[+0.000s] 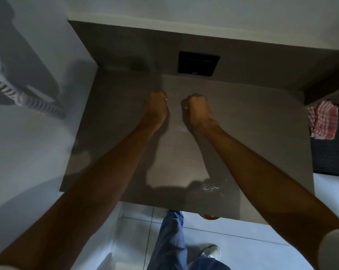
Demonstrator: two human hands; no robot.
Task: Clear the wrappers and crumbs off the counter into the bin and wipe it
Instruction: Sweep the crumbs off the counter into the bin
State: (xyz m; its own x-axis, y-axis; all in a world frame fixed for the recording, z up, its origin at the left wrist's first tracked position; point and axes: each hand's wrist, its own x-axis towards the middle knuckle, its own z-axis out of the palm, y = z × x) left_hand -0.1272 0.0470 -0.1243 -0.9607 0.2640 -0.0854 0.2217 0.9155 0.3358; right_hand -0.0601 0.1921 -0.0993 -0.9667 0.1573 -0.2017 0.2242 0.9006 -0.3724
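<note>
A small scatter of pale crumbs lies near the front edge of the grey worktop, just beside the right forearm and partly in its shadow; no wrappers show on the surface, and no bin is in view. Farther back, toward the middle of the worktop, the left hand and right hand sit side by side and apart, both with fingers curled into closed fists; whether either holds anything inside I cannot tell. A black panel is set in the wall behind, and a red-checked cloth lies off the worktop's right end. The risk, as I judge it, is the right forearm dragging across the crumbs and sweeping them over the near edge onto the tiled floor rather than into a bin.
</note>
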